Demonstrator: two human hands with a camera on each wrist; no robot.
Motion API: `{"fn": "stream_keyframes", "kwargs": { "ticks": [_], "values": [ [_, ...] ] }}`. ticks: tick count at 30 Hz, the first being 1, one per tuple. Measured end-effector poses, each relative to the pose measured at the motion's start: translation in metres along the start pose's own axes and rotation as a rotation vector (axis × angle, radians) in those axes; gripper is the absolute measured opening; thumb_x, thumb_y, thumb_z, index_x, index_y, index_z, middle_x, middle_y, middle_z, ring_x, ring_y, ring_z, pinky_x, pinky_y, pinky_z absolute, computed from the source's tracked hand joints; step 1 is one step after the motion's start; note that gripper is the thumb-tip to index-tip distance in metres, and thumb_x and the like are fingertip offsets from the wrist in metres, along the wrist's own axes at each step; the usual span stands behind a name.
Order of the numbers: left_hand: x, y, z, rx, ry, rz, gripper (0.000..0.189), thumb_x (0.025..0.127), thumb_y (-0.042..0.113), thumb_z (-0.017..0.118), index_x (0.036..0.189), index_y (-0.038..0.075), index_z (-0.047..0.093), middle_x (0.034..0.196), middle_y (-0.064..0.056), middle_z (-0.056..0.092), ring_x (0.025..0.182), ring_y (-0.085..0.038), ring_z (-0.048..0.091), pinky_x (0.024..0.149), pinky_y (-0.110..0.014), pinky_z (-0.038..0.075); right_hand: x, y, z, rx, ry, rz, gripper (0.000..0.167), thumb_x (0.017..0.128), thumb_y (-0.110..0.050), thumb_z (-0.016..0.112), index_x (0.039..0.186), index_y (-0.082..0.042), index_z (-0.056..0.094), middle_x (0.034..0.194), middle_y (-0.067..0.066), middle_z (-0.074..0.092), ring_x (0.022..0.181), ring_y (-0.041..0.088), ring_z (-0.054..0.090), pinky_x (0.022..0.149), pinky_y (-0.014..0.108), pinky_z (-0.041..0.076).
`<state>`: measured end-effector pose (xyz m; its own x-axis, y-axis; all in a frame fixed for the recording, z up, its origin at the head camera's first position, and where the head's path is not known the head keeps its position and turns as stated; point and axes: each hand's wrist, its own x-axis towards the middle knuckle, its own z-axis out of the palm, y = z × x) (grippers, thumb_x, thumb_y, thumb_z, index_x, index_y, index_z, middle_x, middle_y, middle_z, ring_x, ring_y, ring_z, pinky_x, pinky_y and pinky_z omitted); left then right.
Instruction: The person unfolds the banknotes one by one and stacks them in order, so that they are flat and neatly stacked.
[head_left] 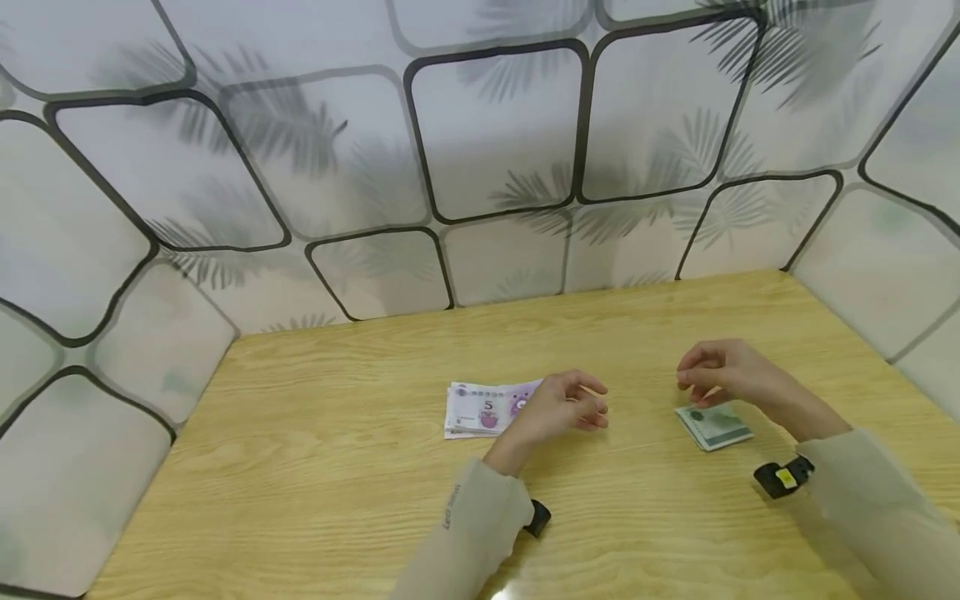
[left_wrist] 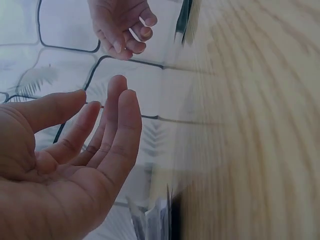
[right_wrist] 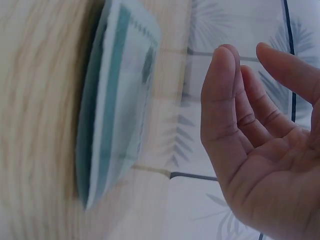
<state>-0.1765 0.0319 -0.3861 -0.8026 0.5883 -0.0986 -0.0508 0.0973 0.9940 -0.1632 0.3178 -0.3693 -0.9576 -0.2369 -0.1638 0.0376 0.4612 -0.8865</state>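
Note:
A stack of purple-and-white play banknotes (head_left: 486,407) marked 5 lies on the wooden table, its right end hidden behind my left hand (head_left: 558,407). That hand hovers above the table with loosely bent fingers and holds nothing; in the left wrist view its palm (left_wrist: 65,185) is bare. To the right, a small folded pile of green banknotes (head_left: 714,427) rests on the wood. My right hand (head_left: 731,373) is just above and behind this pile, fingers relaxed and slightly curved. The right wrist view shows a gap between its fingers (right_wrist: 217,110) and the green banknotes (right_wrist: 120,100).
The light wooden table (head_left: 322,483) is bordered at the back and sides by pale panels (head_left: 502,133) with dark outlines and leaf prints. Black straps with camera mounts (head_left: 783,477) sit at both wrists by the beige sleeves.

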Motion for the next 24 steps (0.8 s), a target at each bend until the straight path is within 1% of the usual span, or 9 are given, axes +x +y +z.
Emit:
{"fn": "stream_keyframes", "kwargs": {
  "ticks": [4, 7, 11, 15, 20, 24],
  "values": [
    [0.001, -0.001, 0.009, -0.019, 0.015, -0.022, 0.023, 0.098, -0.005, 0.059, 0.120, -0.013, 0.061, 0.090, -0.014, 0.067, 0.092, -0.041, 0.072, 0.079, -0.039, 0.062, -0.004, 0.008, -0.005, -0.024, -0.003, -0.002, 0.020, 0.102, -0.004, 0.057, 0.110, 0.015, 0.057, 0.088, 0.009, 0.070, 0.071, 0.016, 0.066, 0.066, 0.033, 0.062],
    [0.003, -0.002, 0.017, -0.025, 0.012, -0.033, 0.023, 0.099, -0.004, 0.059, 0.121, -0.011, 0.061, 0.092, -0.016, 0.068, 0.092, -0.041, 0.072, 0.080, -0.040, 0.062, -0.009, 0.013, -0.011, -0.041, 0.001, 0.006, 0.019, 0.102, -0.001, 0.055, 0.109, 0.017, 0.056, 0.088, 0.008, 0.070, 0.070, 0.015, 0.066, 0.064, 0.032, 0.062],
    [0.007, -0.003, 0.026, -0.035, 0.010, -0.059, 0.023, 0.098, -0.006, 0.059, 0.120, -0.010, 0.062, 0.092, -0.015, 0.068, 0.092, -0.039, 0.072, 0.079, -0.038, 0.062, -0.017, 0.018, -0.018, -0.058, 0.014, 0.043, 0.021, 0.101, -0.003, 0.057, 0.109, 0.016, 0.057, 0.090, 0.007, 0.070, 0.072, 0.016, 0.066, 0.066, 0.032, 0.061],
    [0.010, -0.004, 0.034, -0.042, 0.009, -0.065, 0.023, 0.097, -0.008, 0.059, 0.119, -0.010, 0.061, 0.091, -0.015, 0.068, 0.091, -0.038, 0.073, 0.077, -0.036, 0.062, -0.023, 0.022, -0.024, -0.081, 0.035, 0.065, 0.022, 0.101, -0.003, 0.058, 0.110, 0.017, 0.057, 0.091, 0.008, 0.070, 0.073, 0.017, 0.067, 0.067, 0.033, 0.062],
    [0.013, -0.005, 0.044, -0.046, 0.003, -0.099, 0.024, 0.097, -0.006, 0.061, 0.121, -0.007, 0.062, 0.089, -0.009, 0.066, 0.089, -0.033, 0.074, 0.076, -0.033, 0.062, -0.028, 0.029, -0.030, -0.102, 0.055, 0.085, 0.022, 0.101, -0.003, 0.058, 0.107, 0.017, 0.058, 0.090, 0.008, 0.070, 0.072, 0.016, 0.067, 0.066, 0.032, 0.062],
    [0.014, -0.006, 0.052, -0.064, 0.016, -0.134, 0.024, 0.097, -0.005, 0.062, 0.120, -0.005, 0.063, 0.087, -0.006, 0.065, 0.088, -0.029, 0.073, 0.077, -0.033, 0.062, -0.033, 0.036, -0.033, -0.103, 0.056, 0.120, 0.022, 0.101, -0.004, 0.059, 0.106, 0.017, 0.059, 0.088, 0.007, 0.069, 0.072, 0.016, 0.067, 0.066, 0.032, 0.062]
  ]
}}
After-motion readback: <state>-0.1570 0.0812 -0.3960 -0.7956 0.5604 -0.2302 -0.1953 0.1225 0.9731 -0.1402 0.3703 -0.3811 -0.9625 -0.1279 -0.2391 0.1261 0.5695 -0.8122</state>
